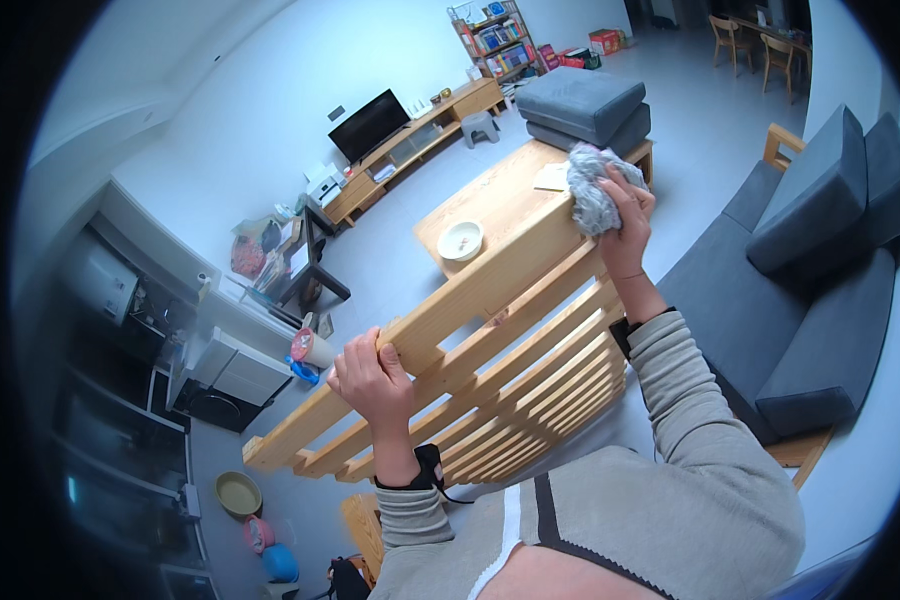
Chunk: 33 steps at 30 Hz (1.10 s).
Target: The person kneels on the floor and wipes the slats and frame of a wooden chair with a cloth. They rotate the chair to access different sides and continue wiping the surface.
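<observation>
A slatted light-wood frame point(487, 279), like a bed base, stands tilted on edge before me. My left hand point(375, 379) grips its top rail left of the middle, with the thumb on the near side and the fingers over the edge. At the rail's right end, my right hand point(630, 214) holds a crumpled grey fluffy cloth point(594, 196) against the wood. Parallel slats run below the rail towards the floor. Black straps circle both wrists.
Behind the frame is a wooden table point(487, 187) with a white bowl point(461, 241) and stacked grey cushions point(581, 97). A grey sofa point(735, 277) stands on the right. Beyond are a TV cabinet point(390, 161) and a stool point(481, 127). Basins point(238, 493) lie at lower left.
</observation>
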{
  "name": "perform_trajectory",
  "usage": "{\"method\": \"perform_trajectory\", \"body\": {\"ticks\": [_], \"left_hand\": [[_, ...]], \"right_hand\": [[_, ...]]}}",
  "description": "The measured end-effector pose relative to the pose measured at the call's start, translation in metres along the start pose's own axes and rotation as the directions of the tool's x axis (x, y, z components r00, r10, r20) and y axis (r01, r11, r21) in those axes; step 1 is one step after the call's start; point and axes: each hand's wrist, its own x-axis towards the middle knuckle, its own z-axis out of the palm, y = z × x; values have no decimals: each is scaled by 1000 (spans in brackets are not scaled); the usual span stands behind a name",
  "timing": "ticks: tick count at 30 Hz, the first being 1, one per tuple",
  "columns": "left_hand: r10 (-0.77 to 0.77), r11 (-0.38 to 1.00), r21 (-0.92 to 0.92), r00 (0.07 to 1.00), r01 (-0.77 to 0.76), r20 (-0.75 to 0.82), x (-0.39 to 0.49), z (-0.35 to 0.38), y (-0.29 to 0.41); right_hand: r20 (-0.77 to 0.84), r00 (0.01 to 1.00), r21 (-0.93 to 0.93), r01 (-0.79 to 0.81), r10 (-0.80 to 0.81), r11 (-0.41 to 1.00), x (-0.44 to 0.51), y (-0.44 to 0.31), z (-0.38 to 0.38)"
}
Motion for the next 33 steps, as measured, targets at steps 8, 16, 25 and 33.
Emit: {"method": "perform_trajectory", "body": {"ticks": [8, 16, 25, 33], "left_hand": [[-27, 1000, 9, 999, 27, 21, 1, 5, 1], [-39, 999, -3, 998, 40, 49, 1, 4, 0], [-41, 999, -5, 997, 41, 66, 1, 3, -1], [47, 952, -303, 999, -44, 4, -4, -6, -17]], "right_hand": [[-5, 965, 59, -262, 262, 963, -40, 29, -51], [296, 953, 85, 46, -69, 995, -66, -31, -8], [693, 607, 665, -329, -389, 671, -169, -180, 4], [804, 516, 587, -607, -297, 535, -119, -195, -13]]}}
